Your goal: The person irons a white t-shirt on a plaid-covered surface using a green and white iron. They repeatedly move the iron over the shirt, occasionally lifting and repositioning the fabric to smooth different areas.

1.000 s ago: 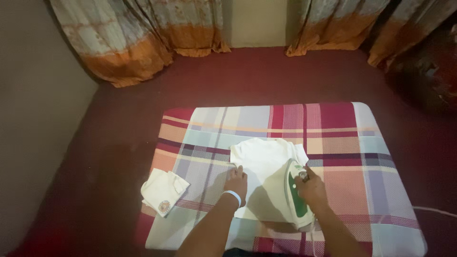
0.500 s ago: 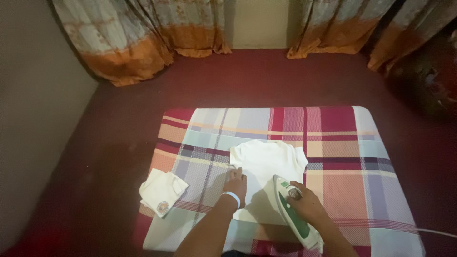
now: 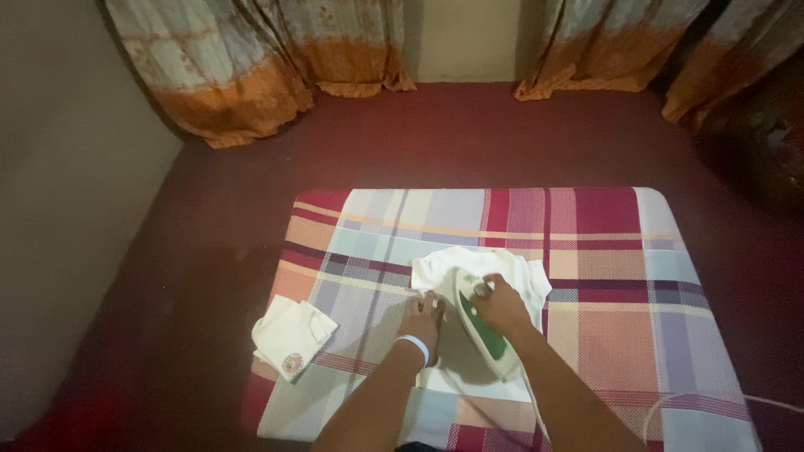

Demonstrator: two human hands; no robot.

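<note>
A small white garment (image 3: 526,285) lies flat on a plaid checked cloth (image 3: 603,251) spread on the floor. My right hand (image 3: 501,305) grips the handle of a white and green iron (image 3: 477,328), which rests on the middle of the garment with its tip pointing away from me. My left hand (image 3: 421,318) lies flat with fingers spread on the garment's left edge, right beside the iron. It wears a pale wristband (image 3: 412,344).
A second folded white garment (image 3: 291,334) with a round badge lies at the cloth's left edge. The iron's white cord (image 3: 720,397) loops off to the right. Dark red carpet (image 3: 435,138) surrounds the cloth; orange-hemmed curtains (image 3: 243,59) hang behind.
My right hand has slid the iron from the garment's right side leftward and forward onto its middle, close to my left hand. The left hand stayed in place.
</note>
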